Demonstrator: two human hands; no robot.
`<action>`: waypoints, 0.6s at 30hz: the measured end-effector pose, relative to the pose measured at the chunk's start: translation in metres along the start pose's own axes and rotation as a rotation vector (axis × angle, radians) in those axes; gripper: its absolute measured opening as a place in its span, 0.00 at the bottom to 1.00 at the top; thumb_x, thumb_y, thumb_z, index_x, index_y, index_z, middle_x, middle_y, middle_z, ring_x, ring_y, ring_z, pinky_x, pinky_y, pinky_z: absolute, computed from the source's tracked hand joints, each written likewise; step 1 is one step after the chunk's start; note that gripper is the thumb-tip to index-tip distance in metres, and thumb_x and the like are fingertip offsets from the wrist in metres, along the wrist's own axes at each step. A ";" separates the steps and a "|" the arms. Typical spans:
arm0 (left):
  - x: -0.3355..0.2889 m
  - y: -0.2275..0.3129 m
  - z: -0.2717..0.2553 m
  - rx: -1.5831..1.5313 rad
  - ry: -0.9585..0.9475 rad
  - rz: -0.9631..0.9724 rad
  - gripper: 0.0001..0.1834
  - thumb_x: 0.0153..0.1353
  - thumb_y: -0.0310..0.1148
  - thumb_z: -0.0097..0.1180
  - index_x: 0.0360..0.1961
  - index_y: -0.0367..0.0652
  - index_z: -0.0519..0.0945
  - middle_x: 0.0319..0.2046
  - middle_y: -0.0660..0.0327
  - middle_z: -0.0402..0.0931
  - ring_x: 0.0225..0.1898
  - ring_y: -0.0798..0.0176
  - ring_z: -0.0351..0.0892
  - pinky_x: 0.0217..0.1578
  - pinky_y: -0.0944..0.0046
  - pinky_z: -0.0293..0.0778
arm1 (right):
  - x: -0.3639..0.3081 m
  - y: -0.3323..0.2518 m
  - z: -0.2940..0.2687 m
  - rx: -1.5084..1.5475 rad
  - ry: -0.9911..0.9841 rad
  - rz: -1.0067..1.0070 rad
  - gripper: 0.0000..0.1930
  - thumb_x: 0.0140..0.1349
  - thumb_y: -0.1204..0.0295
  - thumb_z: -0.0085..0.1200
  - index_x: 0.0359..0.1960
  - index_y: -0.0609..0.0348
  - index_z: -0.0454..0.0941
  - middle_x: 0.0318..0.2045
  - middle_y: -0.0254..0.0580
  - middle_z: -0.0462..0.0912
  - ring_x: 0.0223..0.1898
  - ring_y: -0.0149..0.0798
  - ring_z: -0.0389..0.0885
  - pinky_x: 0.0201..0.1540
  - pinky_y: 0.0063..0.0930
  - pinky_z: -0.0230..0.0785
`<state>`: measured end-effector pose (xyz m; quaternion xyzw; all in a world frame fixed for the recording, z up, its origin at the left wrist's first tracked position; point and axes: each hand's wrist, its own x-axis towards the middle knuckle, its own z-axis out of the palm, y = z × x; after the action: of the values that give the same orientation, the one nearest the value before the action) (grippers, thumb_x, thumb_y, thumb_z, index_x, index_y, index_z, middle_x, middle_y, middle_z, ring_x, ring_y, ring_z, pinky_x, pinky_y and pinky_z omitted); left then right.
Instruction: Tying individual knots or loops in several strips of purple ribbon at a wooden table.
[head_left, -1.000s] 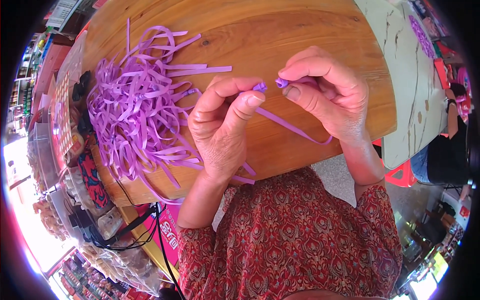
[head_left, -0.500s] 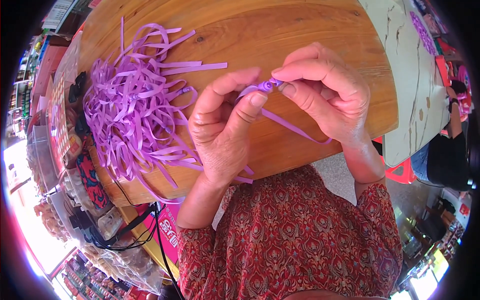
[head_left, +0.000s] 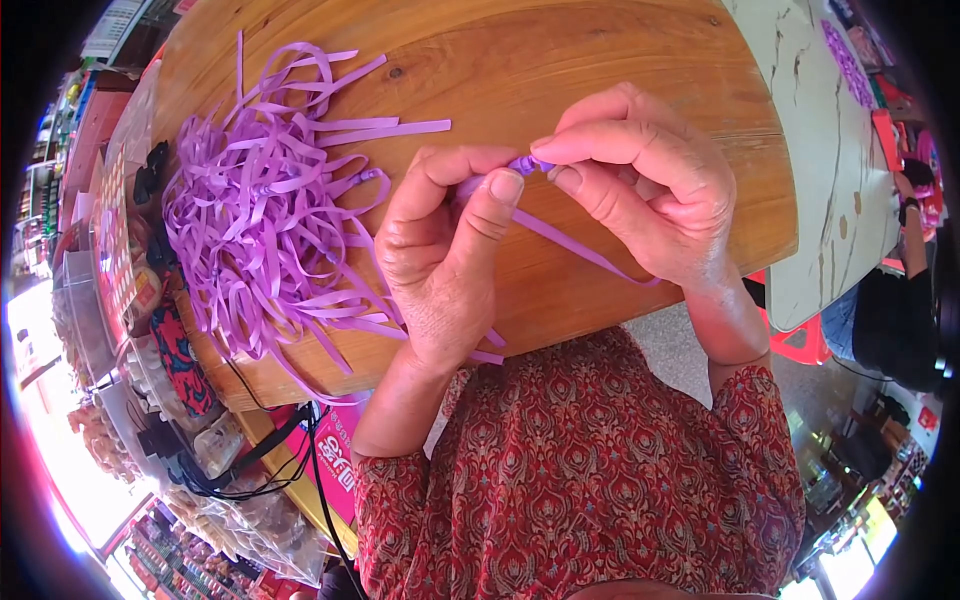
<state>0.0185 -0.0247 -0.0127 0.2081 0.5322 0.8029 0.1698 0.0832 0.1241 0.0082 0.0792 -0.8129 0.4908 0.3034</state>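
Between my two hands, above the wooden table, is a purple ribbon (head_left: 575, 247) with a small coiled purple knot (head_left: 524, 164) in it. My left hand (head_left: 447, 240) pinches the ribbon at the knot's left side between thumb and forefinger. At the knot's right end, my right hand (head_left: 650, 180) has its thumb and forefinger pinched together; the tip they hold is mostly covered. A tail of the ribbon slopes down to the right beneath my right hand. Left of my hands lies a tangled heap of purple ribbons (head_left: 270, 230), several with similar small knots.
The wooden table (head_left: 600, 50) has a curved right edge, with a pale marbled table (head_left: 825, 150) beyond it. Black cables (head_left: 314, 440) hang over a pink box (head_left: 335, 450) at lower left. Bags and goods crowd the left side. A person in dark clothes (head_left: 895, 325) is at far right.
My left forefinger has come down and closed with the thumb over the knot's left side. The knot has shifted slightly left and is turned differently; the heap has stayed put.
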 end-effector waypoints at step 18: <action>0.001 -0.003 -0.002 -0.011 -0.014 -0.003 0.04 0.55 0.20 0.57 0.33 0.35 0.78 0.27 0.68 0.69 0.31 0.76 0.66 0.34 0.77 0.62 | -0.001 -0.001 -0.001 0.138 -0.018 0.132 0.09 0.51 0.87 0.55 0.34 0.64 0.79 0.30 0.37 0.75 0.28 0.22 0.70 0.27 0.12 0.59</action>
<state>0.0167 -0.0242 -0.0160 0.2120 0.5269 0.8040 0.1760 0.0847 0.1249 0.0088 0.0503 -0.7832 0.5639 0.2569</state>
